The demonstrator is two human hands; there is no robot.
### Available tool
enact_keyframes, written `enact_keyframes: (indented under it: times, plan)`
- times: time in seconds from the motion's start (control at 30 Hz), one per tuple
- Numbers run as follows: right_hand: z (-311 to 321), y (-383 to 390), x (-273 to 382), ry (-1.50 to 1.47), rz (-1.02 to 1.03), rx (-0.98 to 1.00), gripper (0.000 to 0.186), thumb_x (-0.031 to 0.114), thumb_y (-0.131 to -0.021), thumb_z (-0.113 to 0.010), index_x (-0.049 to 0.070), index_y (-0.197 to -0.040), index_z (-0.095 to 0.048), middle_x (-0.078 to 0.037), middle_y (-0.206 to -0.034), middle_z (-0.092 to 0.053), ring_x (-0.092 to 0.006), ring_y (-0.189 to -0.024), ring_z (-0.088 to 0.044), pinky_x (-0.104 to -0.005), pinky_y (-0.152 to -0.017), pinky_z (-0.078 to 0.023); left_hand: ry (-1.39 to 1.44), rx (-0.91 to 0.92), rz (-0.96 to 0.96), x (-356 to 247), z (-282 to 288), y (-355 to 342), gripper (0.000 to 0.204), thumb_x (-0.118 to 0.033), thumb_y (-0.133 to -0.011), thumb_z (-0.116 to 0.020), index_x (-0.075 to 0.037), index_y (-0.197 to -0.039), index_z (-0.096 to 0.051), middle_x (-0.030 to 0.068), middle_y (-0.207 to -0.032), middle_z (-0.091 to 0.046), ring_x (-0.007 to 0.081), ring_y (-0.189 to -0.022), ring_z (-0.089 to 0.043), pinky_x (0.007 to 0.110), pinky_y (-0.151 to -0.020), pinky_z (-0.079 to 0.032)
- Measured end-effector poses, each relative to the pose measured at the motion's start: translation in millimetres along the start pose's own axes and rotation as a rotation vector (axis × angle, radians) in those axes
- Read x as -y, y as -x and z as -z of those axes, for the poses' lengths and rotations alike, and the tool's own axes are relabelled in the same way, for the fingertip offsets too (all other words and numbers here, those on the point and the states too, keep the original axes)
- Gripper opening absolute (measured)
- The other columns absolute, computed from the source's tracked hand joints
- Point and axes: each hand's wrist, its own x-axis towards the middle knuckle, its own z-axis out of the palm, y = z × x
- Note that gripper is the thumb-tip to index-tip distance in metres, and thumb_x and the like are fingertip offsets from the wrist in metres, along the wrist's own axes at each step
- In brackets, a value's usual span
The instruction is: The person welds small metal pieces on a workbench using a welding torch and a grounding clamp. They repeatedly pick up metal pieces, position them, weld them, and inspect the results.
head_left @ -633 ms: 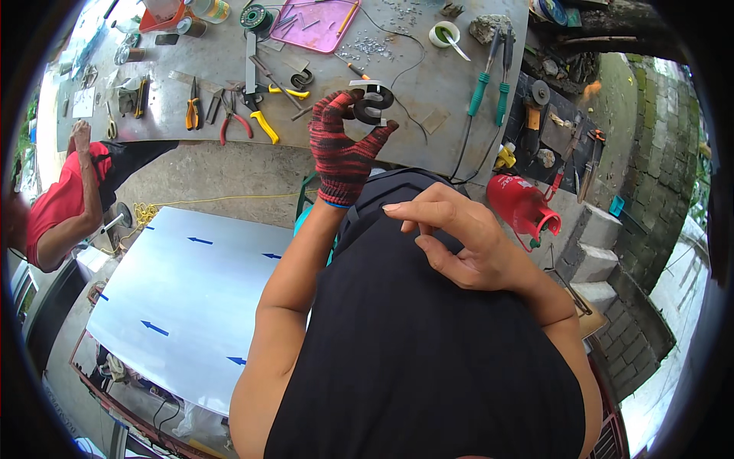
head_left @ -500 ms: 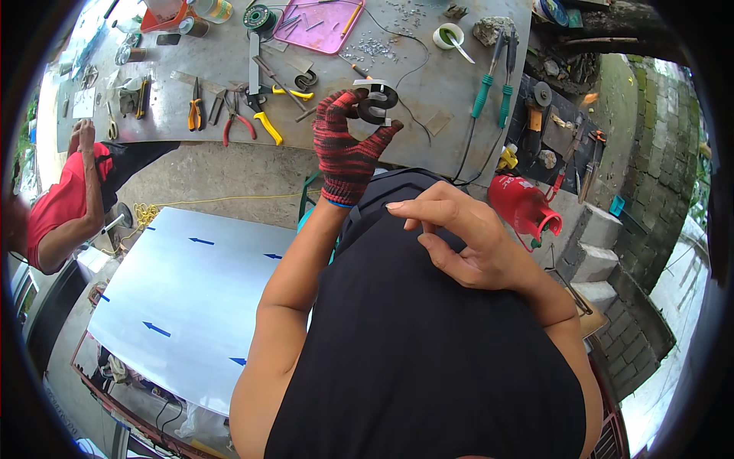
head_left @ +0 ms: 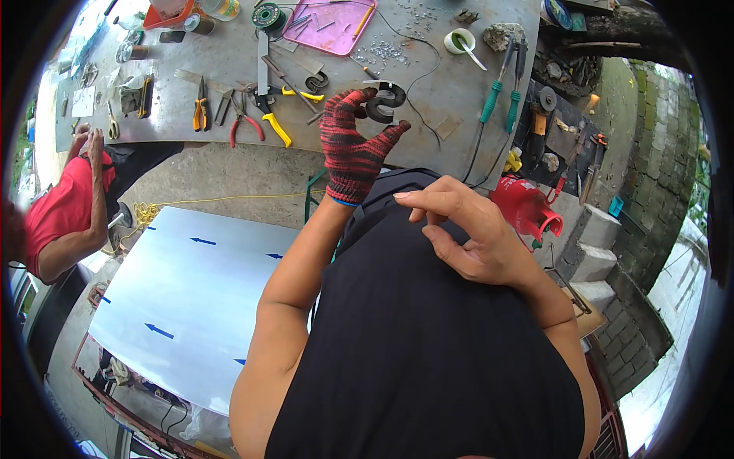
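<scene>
My left hand (head_left: 353,141), in a red and black knitted glove, grips a dark S-shaped metal letter (head_left: 388,104) above the near edge of the metal table (head_left: 306,122). The letter sits between thumb and fingers, its shiny rim turned partly upward. My bare right hand (head_left: 462,229) hovers in front of my dark shirt, to the right and nearer. Its index finger points left, the thumb stands apart, and nothing shows between them. A smaller S-shaped metal piece (head_left: 316,82) lies on the table just left of the held letter, beside yellow-handled snips (head_left: 277,126).
Pliers (head_left: 200,111), a pink tray (head_left: 330,27) and a white cup (head_left: 460,41) lie on the table. Green-handled soldering irons (head_left: 490,103) trail cables over its right edge. A red tank (head_left: 520,205) stands at right. A person in red (head_left: 69,199) works at left; a pale sheet (head_left: 191,291) lies behind.
The S-shaped letter has turned in my left hand, so its S face now shows more fully. My right hand has shifted slightly up. The whole view has moved a little.
</scene>
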Motion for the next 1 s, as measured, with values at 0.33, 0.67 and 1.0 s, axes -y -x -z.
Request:
enact_keyframes:
  times: [0.33, 0.67, 1.0]
  plan:
    - [-5.2, -3.7, 0.4, 0.014, -0.021, 0.012, 0.059, -0.014, -0.086, -0.062, 0.01, -0.14, -0.063, -0.01, -0.1, -0.063, -0.0227, -0.09, -0.066, -0.0346, -0.077, -0.055, 0.017, -0.021, -0.01, 2.0, 5.8, -1.2, 0.067, -0.023, -0.063, -0.099, -0.007, -0.119, -0.066, 0.008, -0.108, -0.064, 0.0207, -0.087, -0.059, 0.037, -0.08, -0.052]
    - [-10.2, -1.7, -6.4, 0.02, -0.011, 0.018, 0.054, -0.012, -0.086, -0.062, 0.006, -0.137, -0.063, -0.009, -0.102, -0.063, -0.017, -0.083, -0.059, -0.0298, -0.076, -0.049, 0.02, -0.029, -0.007, 0.0, 10.7, 2.3, 0.066, -0.022, -0.064, -0.099, -0.007, -0.119, -0.066, 0.0087, -0.109, -0.065, 0.0215, -0.088, -0.06, 0.037, -0.08, -0.053]
    - [-7.2, 4.3, -6.7, 0.014, -0.04, 0.014, 0.053, -0.011, -0.087, -0.061, 0.005, -0.138, -0.062, -0.009, -0.103, -0.063, -0.0159, -0.083, -0.058, -0.0289, -0.077, -0.049, -0.031, -0.01, 0.029, -2.6, 7.4, 6.3, 0.069, -0.026, -0.063, -0.1, -0.007, -0.121, -0.067, 0.0096, -0.109, -0.064, 0.0222, -0.087, -0.061, 0.039, -0.08, -0.053]
